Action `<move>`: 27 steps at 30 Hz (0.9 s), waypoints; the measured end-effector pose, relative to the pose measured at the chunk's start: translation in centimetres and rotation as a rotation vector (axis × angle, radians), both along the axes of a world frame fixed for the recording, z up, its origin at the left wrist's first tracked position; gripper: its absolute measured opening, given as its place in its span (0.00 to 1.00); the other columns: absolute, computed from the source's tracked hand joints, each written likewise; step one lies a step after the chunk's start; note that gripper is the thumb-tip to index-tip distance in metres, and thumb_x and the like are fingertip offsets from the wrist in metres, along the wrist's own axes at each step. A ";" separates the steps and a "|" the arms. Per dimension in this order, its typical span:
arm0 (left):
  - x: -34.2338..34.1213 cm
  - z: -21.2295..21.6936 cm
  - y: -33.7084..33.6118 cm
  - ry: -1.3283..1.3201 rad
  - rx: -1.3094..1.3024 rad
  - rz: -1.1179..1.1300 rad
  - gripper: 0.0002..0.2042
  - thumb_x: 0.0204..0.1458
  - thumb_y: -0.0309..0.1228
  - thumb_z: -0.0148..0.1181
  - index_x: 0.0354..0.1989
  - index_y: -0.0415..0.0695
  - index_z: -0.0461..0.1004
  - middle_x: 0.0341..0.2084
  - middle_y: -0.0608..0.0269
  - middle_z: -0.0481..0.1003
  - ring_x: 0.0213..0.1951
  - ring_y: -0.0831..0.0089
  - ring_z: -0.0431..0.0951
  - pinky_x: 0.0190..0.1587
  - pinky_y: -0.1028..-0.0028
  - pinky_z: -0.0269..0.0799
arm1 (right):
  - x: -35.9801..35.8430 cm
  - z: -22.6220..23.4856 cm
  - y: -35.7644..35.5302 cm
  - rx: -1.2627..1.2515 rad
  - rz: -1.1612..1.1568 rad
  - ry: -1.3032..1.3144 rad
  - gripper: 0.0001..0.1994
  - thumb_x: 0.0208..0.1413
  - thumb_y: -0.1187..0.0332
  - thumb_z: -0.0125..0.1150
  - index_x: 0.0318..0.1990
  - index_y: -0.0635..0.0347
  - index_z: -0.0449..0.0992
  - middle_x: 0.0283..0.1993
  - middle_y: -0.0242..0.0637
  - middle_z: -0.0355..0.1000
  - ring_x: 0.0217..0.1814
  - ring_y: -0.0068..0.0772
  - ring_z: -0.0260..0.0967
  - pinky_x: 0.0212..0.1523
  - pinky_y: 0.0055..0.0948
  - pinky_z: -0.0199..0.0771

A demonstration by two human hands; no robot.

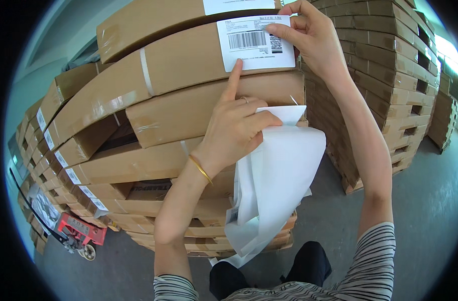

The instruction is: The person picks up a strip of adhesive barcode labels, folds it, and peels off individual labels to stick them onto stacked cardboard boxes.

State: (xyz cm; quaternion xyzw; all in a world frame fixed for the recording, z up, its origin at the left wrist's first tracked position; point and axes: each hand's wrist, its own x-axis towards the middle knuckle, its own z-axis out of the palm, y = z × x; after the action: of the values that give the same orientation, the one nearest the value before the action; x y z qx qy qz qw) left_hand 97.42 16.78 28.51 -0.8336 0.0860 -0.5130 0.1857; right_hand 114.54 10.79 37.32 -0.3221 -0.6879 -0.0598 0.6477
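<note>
Has the white label [249,45] flat against the long side of an upper brown carton [186,57], close to its right end, in the near stack [138,163]. Grips the upper right corner of it between the thumb and the curled fingers of the right hand [313,37]; cannot tell any lifting of this corner. With the left hand [231,128], touches the label's lower edge by the straight index finger, and clamps white paper sheets [294,160] between the thumb and the other fingers, with long folds hanging before the lower cartons.

Cannot see the contents of the closed cartons; around the labelled one, a white band [146,70]. Lower, to the left, a shadowed opening [119,139] between cartons. Just beyond the label's right side, the carton's end edge. To the right, grey floor [414,215] before a second stack [389,65]. At the far lower left, a red pallet jack [86,230].
</note>
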 end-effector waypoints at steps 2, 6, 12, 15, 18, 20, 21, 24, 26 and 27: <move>0.0 0.1 0.4 0.005 0.021 -0.003 0.15 0.29 0.12 0.59 0.23 0.49 0.76 0.16 0.68 0.70 0.24 0.71 0.74 0.69 0.44 0.42 | 0.0 0.2 -0.1 -0.002 -0.022 -0.012 0.10 0.54 0.76 0.61 0.39 0.66 0.65 0.27 0.40 0.76 0.29 0.21 0.72 0.28 0.21 0.71; 0.3 0.2 0.7 0.006 0.032 -0.012 0.15 0.29 0.12 0.59 0.23 0.51 0.74 0.18 0.69 0.72 0.24 0.72 0.75 0.69 0.44 0.41 | -0.2 0.2 -0.5 -0.017 -0.072 -0.008 0.10 0.53 0.77 0.61 0.39 0.66 0.65 0.27 0.40 0.76 0.30 0.21 0.72 0.28 0.20 0.71; 0.3 0.2 0.9 0.006 0.007 -0.006 0.16 0.29 0.11 0.57 0.23 0.51 0.75 0.16 0.70 0.71 0.23 0.72 0.74 0.69 0.45 0.41 | -0.6 0.1 -1.1 0.027 -0.095 -0.048 0.10 0.53 0.77 0.61 0.39 0.66 0.66 0.28 0.41 0.76 0.30 0.23 0.73 0.28 0.22 0.71; 0.4 0.2 0.8 -0.009 -0.002 -0.028 0.16 0.29 0.11 0.57 0.22 0.51 0.76 0.15 0.70 0.71 0.22 0.72 0.73 0.69 0.46 0.40 | -0.6 0.2 -1.2 0.009 -0.145 -0.035 0.12 0.52 0.76 0.64 0.39 0.66 0.65 0.28 0.42 0.76 0.30 0.23 0.73 0.28 0.23 0.72; 0.5 0.1 0.6 -0.003 -0.009 -0.018 0.16 0.29 0.11 0.57 0.23 0.51 0.76 0.15 0.70 0.70 0.21 0.72 0.72 0.70 0.46 0.39 | -1.0 0.1 -1.8 0.020 -0.202 -0.108 0.15 0.49 0.74 0.67 0.39 0.66 0.65 0.27 0.42 0.75 0.30 0.24 0.73 0.28 0.23 0.72; 0.6 0.1 0.5 -0.003 -0.014 0.004 0.13 0.31 0.13 0.59 0.22 0.49 0.77 0.15 0.69 0.70 0.22 0.73 0.72 0.69 0.46 0.40 | -1.0 0.2 -1.2 0.045 -0.317 -0.097 0.18 0.46 0.73 0.70 0.39 0.66 0.65 0.27 0.43 0.75 0.30 0.24 0.73 0.28 0.23 0.71; 0.6 0.1 0.4 -0.002 -0.017 0.028 0.11 0.33 0.15 0.61 0.22 0.48 0.78 0.14 0.69 0.71 0.22 0.73 0.72 0.69 0.45 0.41 | -1.1 0.2 -1.2 0.043 -0.318 -0.099 0.18 0.46 0.73 0.70 0.39 0.66 0.65 0.27 0.43 0.75 0.30 0.24 0.73 0.28 0.23 0.71; 0.5 0.5 0.4 0.020 -0.013 0.051 0.11 0.33 0.15 0.60 0.22 0.48 0.78 0.15 0.68 0.71 0.21 0.72 0.72 0.70 0.47 0.39 | -1.2 0.0 -1.0 0.033 -0.306 -0.069 0.19 0.45 0.73 0.71 0.39 0.66 0.65 0.28 0.43 0.75 0.29 0.24 0.73 0.27 0.23 0.71; 0.8 0.9 0.7 0.037 -0.025 0.048 0.11 0.33 0.15 0.60 0.22 0.48 0.78 0.15 0.68 0.72 0.22 0.72 0.72 0.70 0.49 0.38 | -1.1 -0.3 -0.9 0.104 -0.326 -0.101 0.19 0.46 0.72 0.71 0.40 0.66 0.65 0.29 0.43 0.75 0.29 0.24 0.71 0.27 0.23 0.70; 1.0 1.1 0.8 0.058 -0.035 0.046 0.11 0.33 0.15 0.59 0.22 0.49 0.78 0.14 0.69 0.72 0.22 0.71 0.72 0.71 0.50 0.36 | -1.1 -0.3 -0.9 0.104 -0.325 -0.104 0.19 0.46 0.72 0.71 0.40 0.66 0.65 0.29 0.43 0.75 0.29 0.24 0.71 0.27 0.23 0.70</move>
State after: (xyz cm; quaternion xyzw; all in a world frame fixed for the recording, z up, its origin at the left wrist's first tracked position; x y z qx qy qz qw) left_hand 98.43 17.56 29.62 -0.8529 0.0632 -0.4857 0.1805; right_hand 113.45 9.86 36.98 -0.3917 -0.6553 -0.2158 0.6088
